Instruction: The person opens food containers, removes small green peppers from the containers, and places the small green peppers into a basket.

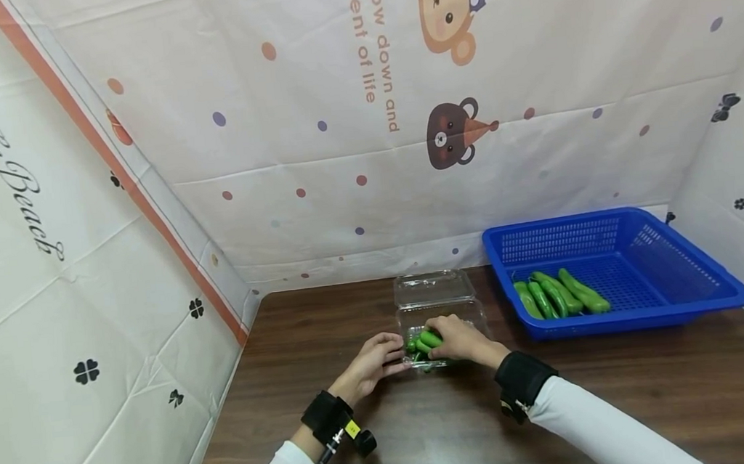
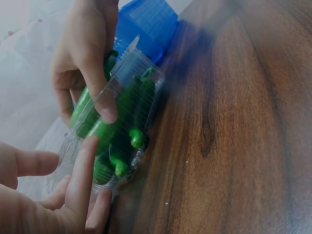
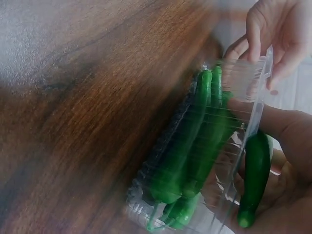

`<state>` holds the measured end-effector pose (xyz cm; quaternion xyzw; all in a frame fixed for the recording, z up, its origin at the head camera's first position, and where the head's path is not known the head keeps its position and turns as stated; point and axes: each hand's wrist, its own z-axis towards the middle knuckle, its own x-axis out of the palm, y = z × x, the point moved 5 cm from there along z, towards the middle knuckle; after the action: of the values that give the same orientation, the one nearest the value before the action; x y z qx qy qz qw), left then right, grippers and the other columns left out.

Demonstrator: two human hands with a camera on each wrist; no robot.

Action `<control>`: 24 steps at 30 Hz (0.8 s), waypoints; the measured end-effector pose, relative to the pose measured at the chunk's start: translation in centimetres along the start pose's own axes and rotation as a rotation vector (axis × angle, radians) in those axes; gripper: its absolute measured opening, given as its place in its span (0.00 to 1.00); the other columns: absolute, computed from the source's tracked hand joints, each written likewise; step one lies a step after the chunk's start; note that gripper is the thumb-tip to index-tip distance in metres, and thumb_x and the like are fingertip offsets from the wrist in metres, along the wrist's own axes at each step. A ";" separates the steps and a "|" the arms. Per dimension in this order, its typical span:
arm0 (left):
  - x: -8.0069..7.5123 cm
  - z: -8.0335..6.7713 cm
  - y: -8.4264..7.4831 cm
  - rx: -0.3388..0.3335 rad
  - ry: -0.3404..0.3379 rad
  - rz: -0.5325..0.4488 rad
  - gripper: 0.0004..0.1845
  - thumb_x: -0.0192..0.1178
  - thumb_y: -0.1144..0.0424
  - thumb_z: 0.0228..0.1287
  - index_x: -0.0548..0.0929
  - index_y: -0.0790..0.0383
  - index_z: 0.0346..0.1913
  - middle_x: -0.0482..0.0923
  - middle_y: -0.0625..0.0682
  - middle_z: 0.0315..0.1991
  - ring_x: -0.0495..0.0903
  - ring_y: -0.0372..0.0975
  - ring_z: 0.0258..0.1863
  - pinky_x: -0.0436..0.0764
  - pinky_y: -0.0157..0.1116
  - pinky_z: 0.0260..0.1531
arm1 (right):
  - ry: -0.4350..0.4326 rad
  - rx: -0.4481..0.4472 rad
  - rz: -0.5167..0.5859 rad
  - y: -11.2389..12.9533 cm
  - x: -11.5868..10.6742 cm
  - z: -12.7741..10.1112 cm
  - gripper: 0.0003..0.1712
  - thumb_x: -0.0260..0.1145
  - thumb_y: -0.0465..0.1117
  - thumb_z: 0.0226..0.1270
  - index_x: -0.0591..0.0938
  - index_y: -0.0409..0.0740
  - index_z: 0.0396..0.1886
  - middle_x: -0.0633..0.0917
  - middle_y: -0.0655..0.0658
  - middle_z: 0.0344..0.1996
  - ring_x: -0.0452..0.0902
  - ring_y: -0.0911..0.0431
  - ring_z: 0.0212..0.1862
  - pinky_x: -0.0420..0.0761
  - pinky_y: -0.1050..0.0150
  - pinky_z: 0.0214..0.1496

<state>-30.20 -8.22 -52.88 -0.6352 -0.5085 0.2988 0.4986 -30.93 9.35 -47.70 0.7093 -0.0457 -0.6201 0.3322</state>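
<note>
On the table, near edge: my two hands meet at a clear plastic clamshell box (image 1: pixel 440 312) that sits on the dark wood table (image 1: pixel 620 380).
Box position: middle of the table, just left of the blue basket (image 1: pixel 691 287); its lid (image 1: pixel 433 287) lies open toward the back wall.
Box contents: several green peppers (image 3: pixel 190 146) lie side by side in the tray, seen through the ribbed wall in both wrist views.
Right hand (image 1: pixel 460 338): over the near part of the tray, fingers curled around one green pepper (image 3: pixel 254 175); my thumb (image 2: pixel 100 73) presses on the outside of the clear wall. The pepper I hold is at the tray's rim, beside the ones already inside.
Left hand (image 1: pixel 372 363): at the tray's left end, fingers (image 2: pixel 80 180) mostly straight, fingertips touching the plastic; nothing is clasped in it.
Basket: blue, perforated, at the right rear of the table, apart from the box; a handful of loose peppers (image 1: pixel 560 293) rest on its floor toward the left side.
Wrists: black bands on both, white sleeves (image 1: pixel 597 425) behind them.
Surroundings: printed fabric sheets (image 1: pixel 311 120) with dots and cartoon bears enclose the table on three sides.
</note>
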 end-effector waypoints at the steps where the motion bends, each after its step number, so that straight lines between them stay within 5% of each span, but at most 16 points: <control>1: 0.0 0.0 0.0 0.000 0.001 -0.001 0.16 0.53 0.63 0.79 0.72 0.70 0.60 0.71 0.64 0.62 0.75 0.52 0.63 0.88 0.43 0.58 | -0.005 -0.006 0.003 0.0 -0.1 -0.1 0.19 0.80 0.35 0.55 0.84 0.39 0.45 0.82 0.49 0.29 0.73 0.59 0.30 0.74 0.67 0.30; 12: 0.0 -0.1 0.1 -0.001 0.006 -0.019 0.17 0.52 0.64 0.79 0.70 0.72 0.62 0.72 0.64 0.62 0.74 0.52 0.63 0.88 0.43 0.58 | -0.027 -0.023 0.036 0.7 -2.5 -0.3 0.18 0.73 0.35 0.65 0.82 0.35 0.52 0.78 0.49 0.27 0.70 0.58 0.28 0.71 0.69 0.28; 24: 0.1 -0.2 -0.1 0.012 -0.002 -0.016 0.16 0.51 0.65 0.79 0.71 0.72 0.61 0.72 0.64 0.61 0.74 0.53 0.63 0.88 0.44 0.59 | -0.111 -0.050 0.028 2.1 -8.6 -0.7 0.17 0.64 0.36 0.75 0.76 0.37 0.58 0.76 0.45 0.29 0.68 0.56 0.27 0.66 0.68 0.25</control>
<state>-30.02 -8.21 -52.74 -0.6279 -0.5124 0.2986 0.5041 -31.50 12.09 -39.27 0.6648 -0.0584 -0.6546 0.3551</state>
